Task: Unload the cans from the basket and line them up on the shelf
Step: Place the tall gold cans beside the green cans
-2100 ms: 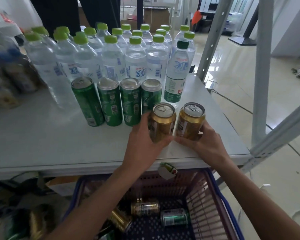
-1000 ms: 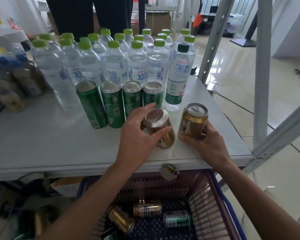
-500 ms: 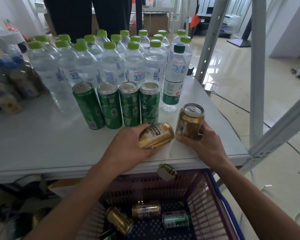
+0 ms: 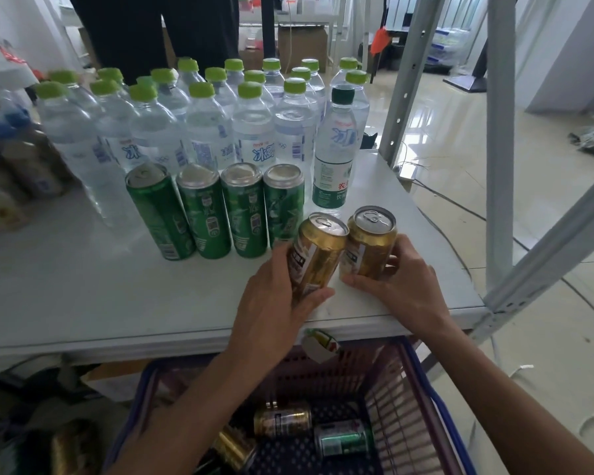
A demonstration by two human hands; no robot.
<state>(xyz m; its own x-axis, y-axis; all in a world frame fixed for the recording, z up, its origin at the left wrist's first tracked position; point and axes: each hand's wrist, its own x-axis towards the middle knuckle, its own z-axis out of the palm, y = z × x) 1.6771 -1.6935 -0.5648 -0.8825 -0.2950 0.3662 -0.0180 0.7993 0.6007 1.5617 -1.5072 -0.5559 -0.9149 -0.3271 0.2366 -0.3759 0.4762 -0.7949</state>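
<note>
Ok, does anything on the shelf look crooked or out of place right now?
Yes. The left hand holds a gold can tilted, its rim leaning on the second gold can in the right hand, unlike the four upright green cans. One dark-capped water bottle also differs from the light-capped rest.

1. A white shelf [image 4: 83, 286] is seen from above, with a person's two bare arms reaching onto its front right corner.
2. The left hand [image 4: 275, 303] grips a gold can [image 4: 318, 255]. The right hand [image 4: 402, 286] grips a second gold can [image 4: 369, 243] just beside it, and the two touch near their tops.
3. Behind them, four green cans [image 4: 213, 214] stand upright in a close row.
4. Further back stand many clear water bottles [image 4: 206, 132] with light green caps, and a dark-capped bottle [image 4: 336, 159] stands at the right end.
5. Below the shelf edge, a purple basket [image 4: 436, 406] holds a sideways gold can [image 4: 282, 418], a sideways green can [image 4: 343, 440] and a third gold can [image 4: 234, 449].
</note>
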